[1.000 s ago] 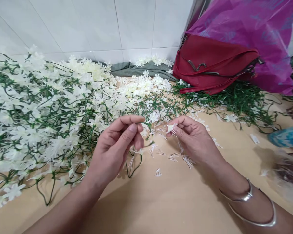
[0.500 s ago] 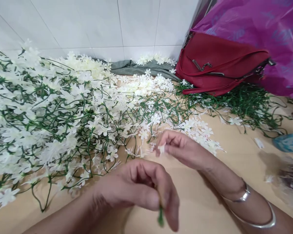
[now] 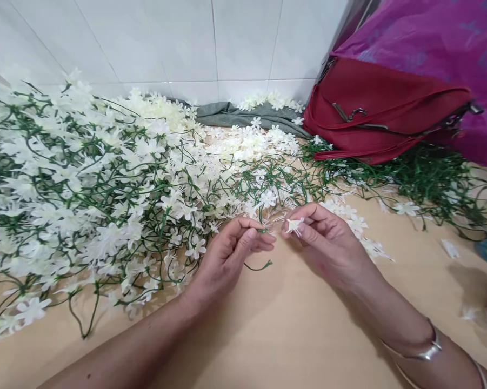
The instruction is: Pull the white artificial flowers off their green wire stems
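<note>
In front of me is a smooth tan surface, and behind it stands a wall of pale tiles. Over this surface, just before the person, the two hands are near each other but apart. The left hand pinches a green stem between thumb and forefinger; whether the two green ends which I see there belong to one piece, I cannot tell. The right hand has the thumb and fingers pressed together on a small white flower. A big heap of white flowers with green stalks covers the left side. A grey cloth lies along the foot of the wall. At the right, a red bag rests on green stalks, before a purple plastic bag.
</note>
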{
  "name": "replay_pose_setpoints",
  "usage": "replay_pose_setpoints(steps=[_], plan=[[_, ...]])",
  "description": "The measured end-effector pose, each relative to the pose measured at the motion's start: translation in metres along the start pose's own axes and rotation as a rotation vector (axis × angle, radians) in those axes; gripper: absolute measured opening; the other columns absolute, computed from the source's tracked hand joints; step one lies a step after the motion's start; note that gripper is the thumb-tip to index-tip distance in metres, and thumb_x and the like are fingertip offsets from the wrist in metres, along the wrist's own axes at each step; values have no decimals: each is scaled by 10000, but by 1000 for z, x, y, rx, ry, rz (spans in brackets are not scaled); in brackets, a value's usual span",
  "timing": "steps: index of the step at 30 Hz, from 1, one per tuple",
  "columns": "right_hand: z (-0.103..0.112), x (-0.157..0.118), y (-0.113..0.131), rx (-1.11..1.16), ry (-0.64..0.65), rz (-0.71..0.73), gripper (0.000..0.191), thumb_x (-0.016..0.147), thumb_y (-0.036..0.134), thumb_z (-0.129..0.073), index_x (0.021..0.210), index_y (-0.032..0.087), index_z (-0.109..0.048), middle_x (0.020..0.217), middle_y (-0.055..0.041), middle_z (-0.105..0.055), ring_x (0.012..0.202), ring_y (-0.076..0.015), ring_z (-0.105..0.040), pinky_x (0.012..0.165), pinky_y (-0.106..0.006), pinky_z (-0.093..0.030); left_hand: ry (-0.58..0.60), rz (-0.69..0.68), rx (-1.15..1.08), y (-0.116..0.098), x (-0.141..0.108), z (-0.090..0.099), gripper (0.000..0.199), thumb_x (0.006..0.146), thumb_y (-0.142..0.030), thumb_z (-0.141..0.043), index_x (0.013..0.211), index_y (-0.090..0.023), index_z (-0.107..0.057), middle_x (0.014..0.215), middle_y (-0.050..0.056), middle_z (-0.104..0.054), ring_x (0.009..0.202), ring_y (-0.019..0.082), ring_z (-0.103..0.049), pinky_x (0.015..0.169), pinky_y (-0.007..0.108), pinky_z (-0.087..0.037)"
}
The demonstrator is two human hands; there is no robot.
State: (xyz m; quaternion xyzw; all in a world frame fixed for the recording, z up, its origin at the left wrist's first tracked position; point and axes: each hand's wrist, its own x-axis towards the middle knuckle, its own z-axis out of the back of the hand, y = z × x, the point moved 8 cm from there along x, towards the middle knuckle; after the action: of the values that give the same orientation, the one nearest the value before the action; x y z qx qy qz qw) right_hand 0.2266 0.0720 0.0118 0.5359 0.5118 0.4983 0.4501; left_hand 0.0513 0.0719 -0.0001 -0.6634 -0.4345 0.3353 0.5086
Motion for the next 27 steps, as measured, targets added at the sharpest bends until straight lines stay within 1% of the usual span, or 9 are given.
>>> replay_pose_setpoints(steps=[2, 4, 8, 11, 16, 21, 24, 27], plan=[[-3, -1, 1, -56, 15, 9, 295, 831, 503, -836, 878, 240, -712, 804, -18, -729, 729, -184, -658, 708, -323, -535, 6, -5, 1, 0, -1, -1, 238, 1005, -419, -668, 1035, -185, -636, 941, 70, -777, 865, 177, -751, 883, 331, -590], [-6, -2, 3, -94, 28, 13, 285, 832, 492, -837, 873, 235, -723, 810, -16, -724, 720, -176, -644, 692, -311, -526, -4, -6, 15, -1, -2, -1, 220, 998, -395, -683, 1021, -180, -645, 913, 54, -762, 833, 157, -731, 847, 301, -587], [-14, -2, 8, -140, 79, 15, 243, 843, 451, -830, 842, 231, -728, 806, -5, -705, 737, -170, -638, 711, -310, -537, -11, -21, 36, -6, -3, -1, 207, 1004, -376, -674, 989, -171, -651, 893, 37, -745, 823, 140, -712, 839, 278, -578], [-19, -3, 6, -154, 124, -3, 223, 870, 435, -802, 837, 229, -723, 820, -16, -713, 775, -185, -661, 736, -328, -556, -7, -20, 56, -8, -3, -1, 197, 1011, -367, -660, 988, -171, -657, 905, 41, -737, 830, 142, -707, 843, 281, -574], [-23, -5, 1, -117, 141, -5, 179, 885, 388, -793, 848, 229, -720, 806, -11, -712, 780, -177, -672, 755, -312, -557, 7, -30, 117, -9, -3, -3, 200, 1015, -363, -647, 963, -171, -670, 896, 45, -712, 837, 153, -700, 832, 283, -561], [-23, -8, -3, -116, 141, -70, 176, 894, 373, -787, 849, 221, -711, 831, -13, -721, 796, -164, -668, 761, -283, -528, -9, 4, 161, -3, -5, 0, 185, 1004, -347, -662, 944, -171, -664, 851, 30, -718, 807, 139, -702, 779, 255, -545], [-27, -11, -5, -130, 183, -135, 207, 916, 402, -761, 858, 214, -696, 808, -11, -708, 772, -157, -649, 734, -269, -501, -8, 32, 169, 1, -5, 0, 177, 1004, -336, -658, 945, -169, -664, 838, 26, -730, 797, 132, -708, 753, 240, -543], [-30, -12, -6, -120, 212, -164, 249, 923, 449, -748, 875, 214, -683, 799, -10, -689, 771, -161, -635, 732, -273, -488, -4, 40, 170, 2, -4, 0, 170, 1000, -327, -663, 938, -169, -664, 834, 22, -736, 795, 125, -715, 743, 230, -542]])
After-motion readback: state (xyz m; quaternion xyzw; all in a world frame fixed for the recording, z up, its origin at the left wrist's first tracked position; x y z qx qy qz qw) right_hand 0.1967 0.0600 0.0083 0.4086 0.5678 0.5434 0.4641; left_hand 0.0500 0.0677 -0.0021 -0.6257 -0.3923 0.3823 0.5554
